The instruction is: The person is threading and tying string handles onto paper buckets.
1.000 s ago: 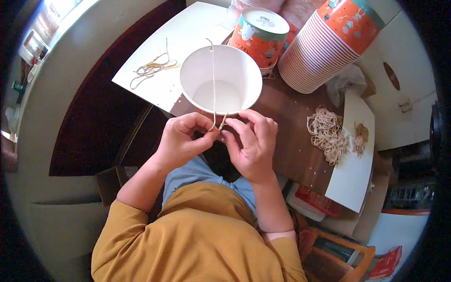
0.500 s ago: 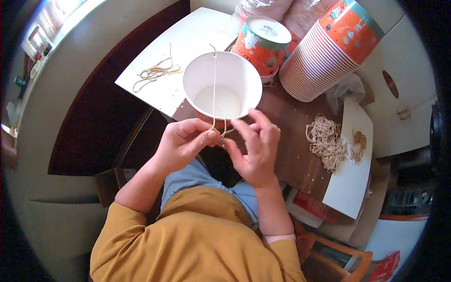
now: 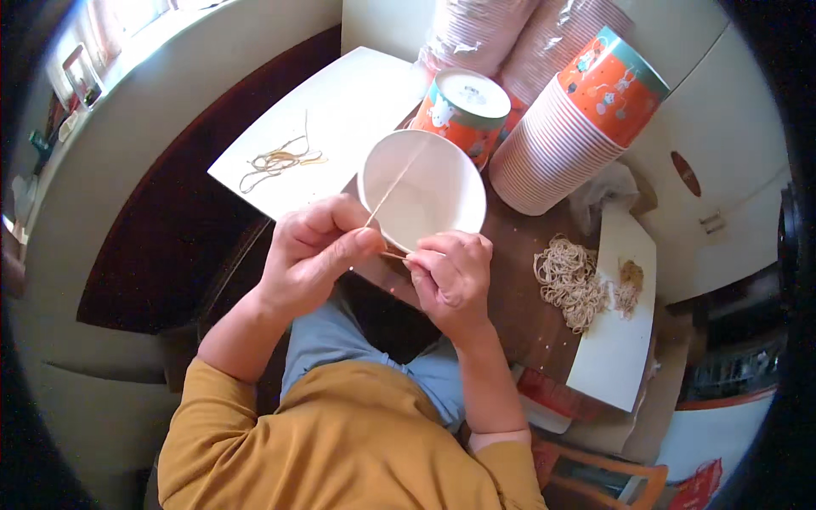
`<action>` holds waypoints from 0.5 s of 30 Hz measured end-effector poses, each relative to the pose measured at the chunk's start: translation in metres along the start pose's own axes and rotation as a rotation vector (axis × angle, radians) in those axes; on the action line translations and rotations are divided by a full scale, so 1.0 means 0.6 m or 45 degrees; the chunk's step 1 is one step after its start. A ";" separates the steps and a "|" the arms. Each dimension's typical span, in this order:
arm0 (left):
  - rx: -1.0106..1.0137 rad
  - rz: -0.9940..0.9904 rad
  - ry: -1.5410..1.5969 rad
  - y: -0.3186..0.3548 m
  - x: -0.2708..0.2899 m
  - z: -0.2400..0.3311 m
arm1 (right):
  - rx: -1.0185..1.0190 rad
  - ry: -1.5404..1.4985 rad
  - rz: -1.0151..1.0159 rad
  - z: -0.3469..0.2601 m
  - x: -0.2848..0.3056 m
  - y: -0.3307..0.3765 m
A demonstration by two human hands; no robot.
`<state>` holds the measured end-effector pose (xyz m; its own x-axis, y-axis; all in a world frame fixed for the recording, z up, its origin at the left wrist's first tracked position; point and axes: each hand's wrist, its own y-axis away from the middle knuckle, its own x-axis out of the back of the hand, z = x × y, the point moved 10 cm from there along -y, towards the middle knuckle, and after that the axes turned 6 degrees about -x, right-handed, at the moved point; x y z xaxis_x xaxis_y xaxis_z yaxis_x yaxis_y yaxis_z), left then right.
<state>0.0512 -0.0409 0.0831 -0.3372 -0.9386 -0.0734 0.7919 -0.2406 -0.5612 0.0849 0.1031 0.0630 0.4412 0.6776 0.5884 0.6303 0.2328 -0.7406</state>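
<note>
A paper bucket [image 3: 459, 183], white inside, stands in front of me with its mouth tipped toward me. Pale cord [image 3: 393, 189] stretches taut across that mouth, from the far rim to my left hand [image 3: 319, 251]. Thumb and forefinger of this hand pinch the cord close to the near rim. My right hand [image 3: 455, 276] is closed at the near rim, pinching another short piece of the cord that runs between the two hands. Any knot or hole at the near rim is hidden by my fingers.
Behind are an upturned orange bucket [image 3: 463, 115], a leaning stack of nested buckets [image 3: 557, 140] and plastic-wrapped stacks [image 3: 480, 34]. Loose cords [image 3: 280, 160] lie on the white board [image 3: 357, 93] at left. A cord heap [image 3: 568, 280] sits at right beside another white board [image 3: 612, 357].
My hands have drawn apart, pulling the cord tight, and my right fingers have closed on it. The bucket has shifted right and lower in view, and the cord now slants across its mouth.
</note>
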 end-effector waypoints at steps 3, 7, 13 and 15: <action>0.362 0.214 0.488 0.020 0.023 -0.084 | 0.007 0.012 -0.069 0.021 -0.005 0.007; 0.490 0.291 0.593 0.034 0.048 -0.164 | -0.228 -0.193 -0.121 0.064 0.021 -0.006; 0.645 0.050 0.365 0.040 0.020 -0.214 | -0.826 0.271 0.056 0.246 0.047 -0.040; 0.514 -0.008 0.173 0.032 0.020 -0.189 | -0.990 -0.093 -0.211 0.287 -0.003 -0.035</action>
<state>0.0047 -0.0288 -0.0223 -0.3853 -0.9021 -0.1944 0.9164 -0.3491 -0.1960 -0.0390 0.2174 0.0217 0.2769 0.7270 0.6283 0.9608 -0.2008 -0.1911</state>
